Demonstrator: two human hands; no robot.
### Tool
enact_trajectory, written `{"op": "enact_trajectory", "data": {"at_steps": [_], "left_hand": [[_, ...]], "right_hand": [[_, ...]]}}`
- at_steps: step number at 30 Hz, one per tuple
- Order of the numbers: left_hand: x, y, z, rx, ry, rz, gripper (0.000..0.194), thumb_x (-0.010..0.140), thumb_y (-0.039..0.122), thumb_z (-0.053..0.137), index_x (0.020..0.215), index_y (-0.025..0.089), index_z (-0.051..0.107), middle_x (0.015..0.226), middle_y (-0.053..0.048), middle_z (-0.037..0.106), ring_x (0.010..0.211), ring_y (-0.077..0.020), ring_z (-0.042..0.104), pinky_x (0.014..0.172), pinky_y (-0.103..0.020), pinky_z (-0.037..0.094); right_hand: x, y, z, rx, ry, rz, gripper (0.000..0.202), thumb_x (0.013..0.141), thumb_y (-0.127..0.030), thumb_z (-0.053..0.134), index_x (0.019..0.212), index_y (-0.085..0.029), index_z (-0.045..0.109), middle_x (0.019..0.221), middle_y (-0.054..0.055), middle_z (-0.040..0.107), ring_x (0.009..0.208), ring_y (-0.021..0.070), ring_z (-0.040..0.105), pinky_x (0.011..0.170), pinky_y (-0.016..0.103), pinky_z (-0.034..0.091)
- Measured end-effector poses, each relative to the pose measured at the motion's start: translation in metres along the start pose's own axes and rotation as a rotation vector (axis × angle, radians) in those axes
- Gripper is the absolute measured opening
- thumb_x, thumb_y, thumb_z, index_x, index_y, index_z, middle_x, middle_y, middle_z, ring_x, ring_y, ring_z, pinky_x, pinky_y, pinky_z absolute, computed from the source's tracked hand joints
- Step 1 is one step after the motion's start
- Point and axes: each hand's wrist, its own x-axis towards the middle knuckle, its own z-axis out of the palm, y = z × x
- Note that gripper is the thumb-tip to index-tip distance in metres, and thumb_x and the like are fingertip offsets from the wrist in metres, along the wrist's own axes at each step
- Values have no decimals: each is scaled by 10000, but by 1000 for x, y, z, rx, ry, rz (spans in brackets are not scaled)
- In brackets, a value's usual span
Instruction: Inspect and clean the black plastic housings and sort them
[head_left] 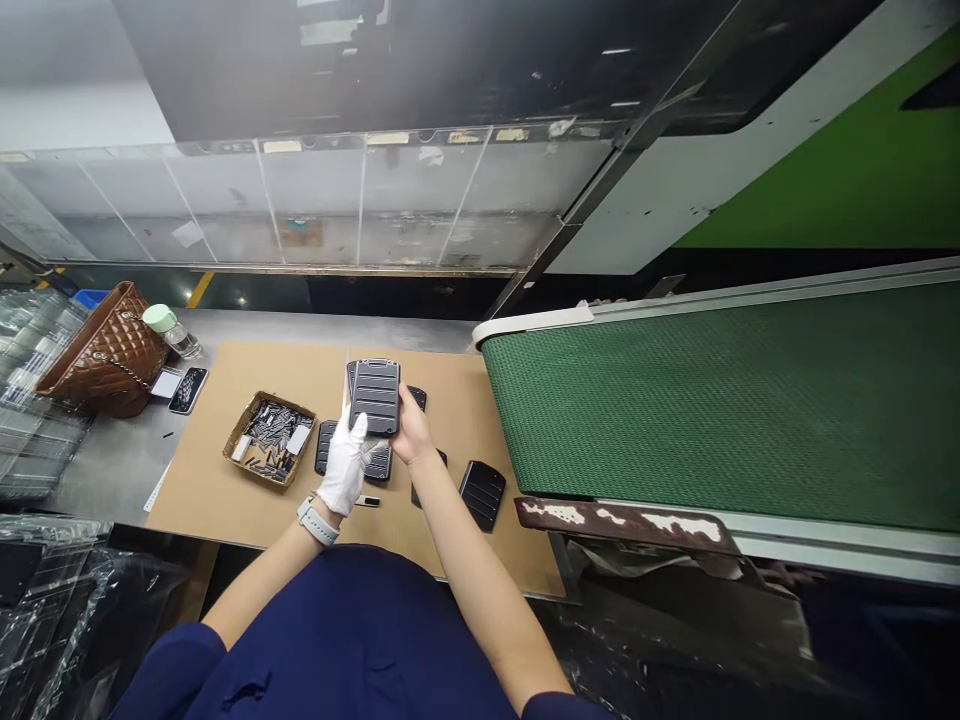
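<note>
A black ribbed plastic panel (375, 396) is held up over the cardboard-covered table between both my hands. My left hand (346, 465), in a white glove, grips its lower left side, fingers closed. Bare, my right hand (412, 428) is closed on the right edge. Beneath and around my hands lie several similar black panels, partly hidden. One such panel (482, 495) lies by itself on the right. A small dark and white piece (367, 501) rests near my left wrist. To the left sits a shallow box (283, 480) full of small dark parts and a few white pieces.
A green conveyor belt (712, 400) runs along the right, its rounded end beside the cardboard (442, 540). On the far left are a brown quilted handbag (112, 350), a bottle (174, 332) and a phone (188, 390). Plastic-wrapped stacks (30, 390) stand beyond them.
</note>
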Motion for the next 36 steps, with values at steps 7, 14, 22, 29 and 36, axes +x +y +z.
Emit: {"op": "enact_trajectory", "data": {"at_steps": [7, 14, 22, 29, 36], "left_hand": [[1, -3, -2, -9, -15, 10, 502, 827, 362, 640, 1288, 218, 504, 1267, -111, 600, 1017, -199, 648, 817, -285, 555], [2, -4, -3, 3, -23, -6, 524, 819, 380, 649, 1296, 226, 496, 1266, -102, 602, 1018, -202, 648, 799, -283, 549], [1, -3, -1, -3, -8, -3, 577, 802, 395, 670, 1317, 217, 479, 1291, -126, 583, 1068, -228, 633, 869, -337, 541], [-17, 4, -26, 356, -158, -239, 622, 771, 414, 689, 1310, 167, 501, 1318, -171, 571, 1094, -256, 629, 976, -384, 483], [-20, -8, -98, 589, 27, -374, 651, 786, 507, 631, 1351, 238, 453, 1343, -108, 565, 1123, -244, 618, 1080, -415, 393]], "right_hand": [[-1, -1, -2, -11, -66, 14, 280, 933, -374, 443, 927, -200, 662, 940, 33, 750, 990, 208, 677, 892, 385, 550], [-3, -2, -1, -7, -62, 5, 267, 924, -381, 455, 913, -213, 663, 928, 27, 751, 977, 209, 681, 872, 388, 557], [-4, -1, 4, -5, -57, 14, 265, 907, -409, 475, 902, -213, 653, 892, 29, 749, 958, 215, 683, 845, 388, 568], [-77, -31, -28, -247, 198, -417, 207, 773, -293, 673, 974, -249, 646, 926, -7, 727, 978, 202, 661, 864, 332, 547], [-268, -164, -228, -611, 1550, -1038, 355, 928, -439, 382, 1120, -196, 556, 1194, 68, 606, 1083, 211, 595, 880, 364, 513]]}}
